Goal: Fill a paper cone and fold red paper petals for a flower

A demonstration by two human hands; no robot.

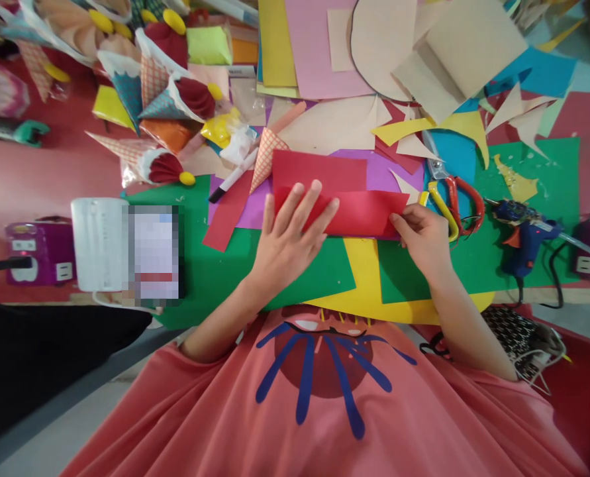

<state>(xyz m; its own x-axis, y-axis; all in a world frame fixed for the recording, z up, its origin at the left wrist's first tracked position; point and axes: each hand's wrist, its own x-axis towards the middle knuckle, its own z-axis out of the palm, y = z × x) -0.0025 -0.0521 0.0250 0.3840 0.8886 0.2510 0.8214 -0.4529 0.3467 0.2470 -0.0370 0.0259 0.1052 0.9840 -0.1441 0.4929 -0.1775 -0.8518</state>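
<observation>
My left hand (289, 235) lies flat, fingers spread, pressing on the left half of the red paper (339, 192), which sits in the middle of the counter (6, 179), on a purple sheet (374, 173) and green card (215, 265). My right hand (421, 235) pinches the paper's right end between thumb and fingertips, near its lower right corner. The paper looks folded, with an upper layer set back from the lower one, though I can't tell how sharp the crease is.

The main risk I see is the layers sliding out of line: my left palm only holds one side, and the sheets underneath are loose and smooth, so a tug from my right hand could shift the whole stack and leave the fold crooked. Pinching too hard at the corner could dent or tear it.

The scissors (453, 199), red and yellow handled, lie just beside my right hand, and the blue glue gun (520, 235) is a little further toward the right edge with its cord trailing off; a careless sweep of my right wrist could knock the scissors or drag the paper into the glue drips on the green card there. Paper cones (165, 99) crowd the far left corner, well apart from my hands.
</observation>
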